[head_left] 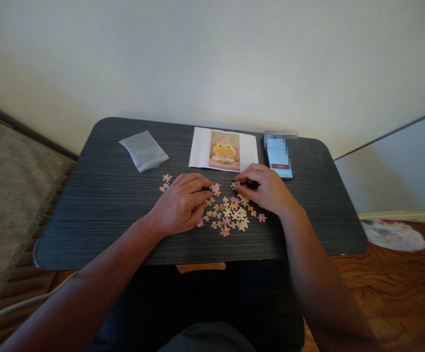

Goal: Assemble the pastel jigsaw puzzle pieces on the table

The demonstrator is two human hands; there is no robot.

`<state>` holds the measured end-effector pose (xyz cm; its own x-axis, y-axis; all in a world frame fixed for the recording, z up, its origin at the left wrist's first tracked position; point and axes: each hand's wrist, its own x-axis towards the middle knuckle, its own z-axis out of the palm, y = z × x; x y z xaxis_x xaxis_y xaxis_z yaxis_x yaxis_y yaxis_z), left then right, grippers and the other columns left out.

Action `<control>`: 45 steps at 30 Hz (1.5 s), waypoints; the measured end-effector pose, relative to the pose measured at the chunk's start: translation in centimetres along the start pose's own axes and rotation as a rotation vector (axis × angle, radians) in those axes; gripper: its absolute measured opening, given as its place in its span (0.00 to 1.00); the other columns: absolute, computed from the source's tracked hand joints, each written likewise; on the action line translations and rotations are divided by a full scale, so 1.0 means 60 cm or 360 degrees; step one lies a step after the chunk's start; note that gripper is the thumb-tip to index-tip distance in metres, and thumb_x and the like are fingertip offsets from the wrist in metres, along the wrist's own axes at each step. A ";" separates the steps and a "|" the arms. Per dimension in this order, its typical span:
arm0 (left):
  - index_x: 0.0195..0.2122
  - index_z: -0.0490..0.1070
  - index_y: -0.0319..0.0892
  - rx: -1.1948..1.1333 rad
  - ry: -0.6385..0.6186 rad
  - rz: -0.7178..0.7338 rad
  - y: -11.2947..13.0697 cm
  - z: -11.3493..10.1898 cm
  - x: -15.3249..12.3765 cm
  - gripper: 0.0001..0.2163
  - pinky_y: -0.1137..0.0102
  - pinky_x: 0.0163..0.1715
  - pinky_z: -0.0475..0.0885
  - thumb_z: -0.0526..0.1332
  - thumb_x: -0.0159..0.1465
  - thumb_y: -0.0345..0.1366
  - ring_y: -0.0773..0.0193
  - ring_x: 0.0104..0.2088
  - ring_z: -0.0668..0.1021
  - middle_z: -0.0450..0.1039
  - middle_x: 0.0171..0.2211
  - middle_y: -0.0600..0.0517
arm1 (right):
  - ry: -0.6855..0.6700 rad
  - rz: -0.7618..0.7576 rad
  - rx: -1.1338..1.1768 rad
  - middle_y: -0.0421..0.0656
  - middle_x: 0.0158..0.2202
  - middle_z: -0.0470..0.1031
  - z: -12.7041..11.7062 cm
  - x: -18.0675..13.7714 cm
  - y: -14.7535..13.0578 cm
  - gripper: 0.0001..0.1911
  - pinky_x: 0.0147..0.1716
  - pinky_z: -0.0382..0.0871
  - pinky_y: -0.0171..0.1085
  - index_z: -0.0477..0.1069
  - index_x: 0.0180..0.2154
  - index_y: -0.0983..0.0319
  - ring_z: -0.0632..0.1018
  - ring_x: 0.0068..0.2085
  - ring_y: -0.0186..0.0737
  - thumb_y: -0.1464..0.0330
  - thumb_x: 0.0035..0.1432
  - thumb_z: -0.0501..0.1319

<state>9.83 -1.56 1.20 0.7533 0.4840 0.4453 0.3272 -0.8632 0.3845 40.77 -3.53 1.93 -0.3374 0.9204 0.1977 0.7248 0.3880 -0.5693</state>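
My left hand (183, 205) lies palm-down on the table (98, 210), fingers curled loosely over the nine o'clock edge of the loose puzzle pieces (232, 215); it grips nothing that I can see, the fingertips just touching a pink piece (216, 188) at their tips, and whether anything sits under the palm I cannot tell. My right hand (264, 188) rests at the two o'clock side of the heap, thumb and forefinger drawn narrow around a small pale piece (235, 185); the pinch looks closed on it, though the piece is tiny. The heap itself sits between my hands, near the table's six o'clock edge, spread flat so each colour shows. A few stray pieces (166, 182) lie apart at ten o'clock of my left hand. The reference picture (224, 150) lies at twelve o'clock, facing me so I can read it while sorting; the phone (279, 156) lies just beside it at one o'clock, and an emptied plastic bag (144, 150) is set aside at ten o'clock, well clear of the pieces.
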 end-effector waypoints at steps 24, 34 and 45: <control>0.60 0.84 0.41 0.0037 -0.0196 -0.0005 -0.002 0.001 -0.003 0.20 0.42 0.65 0.74 0.61 0.71 0.26 0.39 0.66 0.77 0.76 0.64 0.37 | -0.0033 -0.0026 0.0031 0.45 0.45 0.80 -0.001 0.001 0.003 0.10 0.47 0.77 0.49 0.84 0.50 0.53 0.82 0.46 0.48 0.67 0.68 0.68; 0.59 0.84 0.40 0.0009 -0.0182 -0.0010 -0.004 0.002 -0.004 0.19 0.41 0.64 0.75 0.61 0.70 0.26 0.39 0.65 0.78 0.77 0.63 0.36 | -0.0043 -0.0011 0.0036 0.45 0.45 0.80 -0.004 0.002 -0.002 0.10 0.49 0.77 0.49 0.84 0.50 0.53 0.82 0.46 0.48 0.66 0.69 0.68; 0.57 0.85 0.41 0.0046 -0.0126 -0.0005 -0.003 0.002 -0.004 0.18 0.44 0.64 0.75 0.60 0.71 0.26 0.42 0.64 0.78 0.77 0.62 0.38 | -0.0046 -0.0002 0.0030 0.45 0.45 0.80 -0.003 0.001 0.001 0.10 0.49 0.77 0.49 0.84 0.50 0.51 0.82 0.47 0.48 0.66 0.69 0.68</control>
<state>9.65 -1.54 0.89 0.7946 0.4747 0.3785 0.3451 -0.8660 0.3618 40.91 -3.46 2.05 -0.3558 0.9179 0.1754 0.7131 0.3880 -0.5838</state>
